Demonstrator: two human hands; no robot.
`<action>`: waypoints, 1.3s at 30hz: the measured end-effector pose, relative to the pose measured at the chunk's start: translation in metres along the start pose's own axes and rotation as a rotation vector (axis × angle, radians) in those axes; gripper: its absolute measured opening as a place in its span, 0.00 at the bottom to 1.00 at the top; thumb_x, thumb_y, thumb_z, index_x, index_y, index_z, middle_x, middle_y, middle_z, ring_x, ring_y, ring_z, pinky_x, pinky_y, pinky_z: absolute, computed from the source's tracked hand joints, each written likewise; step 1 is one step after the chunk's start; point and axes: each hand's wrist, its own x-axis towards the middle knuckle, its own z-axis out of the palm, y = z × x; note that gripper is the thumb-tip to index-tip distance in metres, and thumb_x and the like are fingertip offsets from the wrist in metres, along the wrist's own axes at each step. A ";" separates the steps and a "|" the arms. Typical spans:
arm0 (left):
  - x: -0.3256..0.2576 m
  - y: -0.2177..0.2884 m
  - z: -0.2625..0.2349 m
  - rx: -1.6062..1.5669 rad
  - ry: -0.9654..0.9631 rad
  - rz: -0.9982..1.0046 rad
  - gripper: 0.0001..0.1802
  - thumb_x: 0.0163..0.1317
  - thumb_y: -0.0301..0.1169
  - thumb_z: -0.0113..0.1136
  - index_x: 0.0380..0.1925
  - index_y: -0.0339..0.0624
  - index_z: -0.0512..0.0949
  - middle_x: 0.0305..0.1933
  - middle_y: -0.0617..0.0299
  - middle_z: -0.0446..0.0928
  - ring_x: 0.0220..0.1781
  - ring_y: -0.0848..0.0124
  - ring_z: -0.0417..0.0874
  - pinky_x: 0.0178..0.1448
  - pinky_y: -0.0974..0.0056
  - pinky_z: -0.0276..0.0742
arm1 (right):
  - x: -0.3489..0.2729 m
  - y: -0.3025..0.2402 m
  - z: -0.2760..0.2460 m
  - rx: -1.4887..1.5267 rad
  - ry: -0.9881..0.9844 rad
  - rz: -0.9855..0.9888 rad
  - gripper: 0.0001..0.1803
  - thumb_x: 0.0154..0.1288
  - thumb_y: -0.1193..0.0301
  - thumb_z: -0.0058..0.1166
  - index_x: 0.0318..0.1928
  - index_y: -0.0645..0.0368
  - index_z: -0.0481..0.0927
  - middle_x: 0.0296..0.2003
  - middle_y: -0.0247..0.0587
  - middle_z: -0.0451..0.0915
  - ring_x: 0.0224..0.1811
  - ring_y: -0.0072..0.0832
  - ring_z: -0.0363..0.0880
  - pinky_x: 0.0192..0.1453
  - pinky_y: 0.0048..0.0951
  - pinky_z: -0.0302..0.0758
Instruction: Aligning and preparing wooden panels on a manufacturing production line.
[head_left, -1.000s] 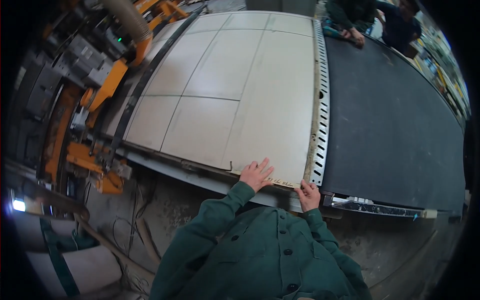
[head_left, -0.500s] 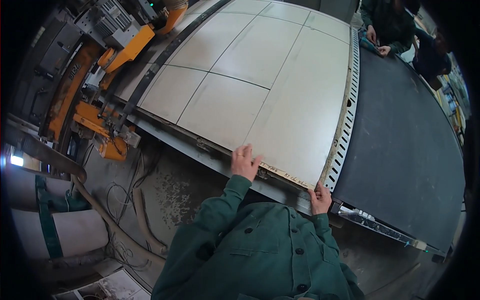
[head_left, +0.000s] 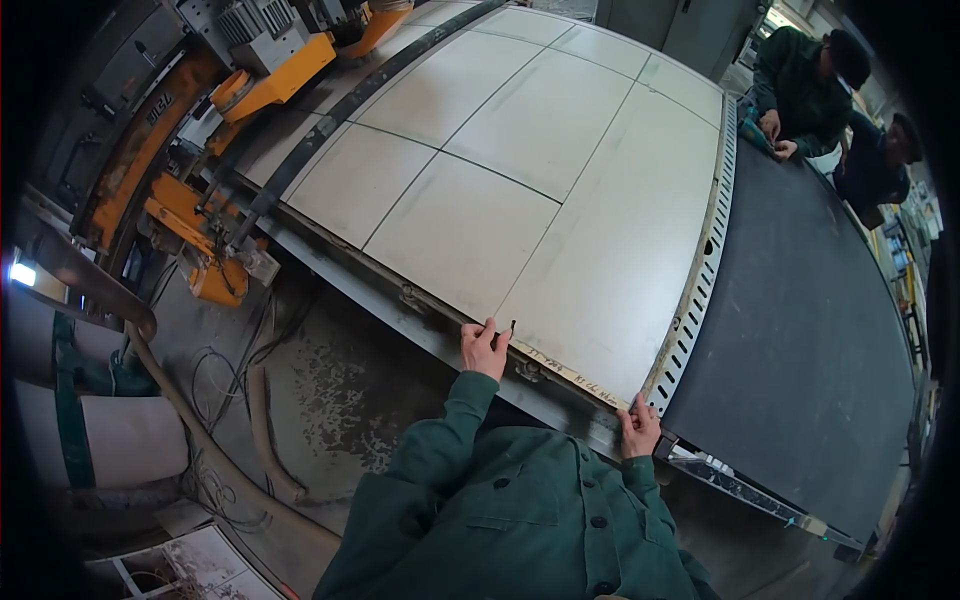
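Note:
A large cream panel [head_left: 640, 260], scored by dark lines into rectangles, lies on a machine bed before me. Along its near edge runs a tan strip of tape [head_left: 572, 377] with handwriting. At the strip's left end, my left hand [head_left: 483, 352] is closed, thumb and fingers pinched over the panel edge. A small dark upright mark or thing [head_left: 513, 327] shows beside its fingertips; I cannot tell which. My right hand [head_left: 639, 429] is closed in a pinch at the strip's right end, by the panel's near right corner.
A slotted metal rail [head_left: 690, 330] separates the panel from a dark conveyor belt [head_left: 790, 330]. Orange machinery [head_left: 215, 255] and a black hose [head_left: 340, 115] are at left. Beyond the belt, one person [head_left: 800, 95] handles something small; another person [head_left: 880, 175] is nearby. Hoses and cables lie on the floor.
My left hand's fingers have gone from spread on the panel to pinched at its edge. The whole view has shifted slightly; my right hand stays at the corner.

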 end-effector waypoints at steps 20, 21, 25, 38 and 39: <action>-0.007 -0.005 0.015 -0.073 0.003 -0.052 0.23 0.44 0.33 0.59 0.40 0.32 0.68 0.29 0.53 0.64 0.31 0.59 0.69 0.33 0.63 0.67 | 0.002 0.000 0.000 0.017 -0.030 0.033 0.24 0.43 0.77 0.58 0.46 0.56 0.71 0.26 0.32 0.63 0.21 0.16 0.61 0.25 0.15 0.64; -0.010 -0.003 0.017 -0.234 0.070 -0.161 0.23 0.44 0.33 0.59 0.40 0.32 0.68 0.29 0.54 0.66 0.30 0.62 0.70 0.32 0.64 0.68 | 0.002 0.001 0.000 0.017 -0.039 0.033 0.24 0.43 0.77 0.58 0.46 0.56 0.71 0.26 0.32 0.63 0.21 0.16 0.61 0.25 0.15 0.64; -0.020 -0.016 0.026 -0.563 0.260 -0.426 0.18 0.48 0.34 0.58 0.37 0.34 0.69 0.23 0.61 0.72 0.22 0.73 0.73 0.24 0.69 0.70 | 0.002 0.002 0.001 0.010 -0.055 0.015 0.24 0.43 0.76 0.58 0.46 0.56 0.71 0.25 0.32 0.63 0.22 0.17 0.61 0.25 0.16 0.64; 0.007 -0.003 0.002 -0.807 -0.049 -0.937 0.14 0.53 0.36 0.53 0.22 0.34 0.72 0.18 0.62 0.72 0.13 0.78 0.69 0.15 0.74 0.66 | 0.002 0.005 0.000 0.047 -0.048 0.001 0.25 0.43 0.76 0.58 0.47 0.52 0.71 0.22 0.30 0.62 0.21 0.17 0.59 0.25 0.16 0.62; 0.008 -0.004 0.003 -0.809 -0.051 -0.929 0.14 0.53 0.36 0.52 0.22 0.34 0.71 0.18 0.62 0.72 0.13 0.78 0.69 0.15 0.74 0.66 | 0.002 0.003 0.000 0.041 -0.047 -0.006 0.25 0.43 0.76 0.58 0.47 0.52 0.71 0.22 0.31 0.62 0.21 0.17 0.60 0.25 0.16 0.62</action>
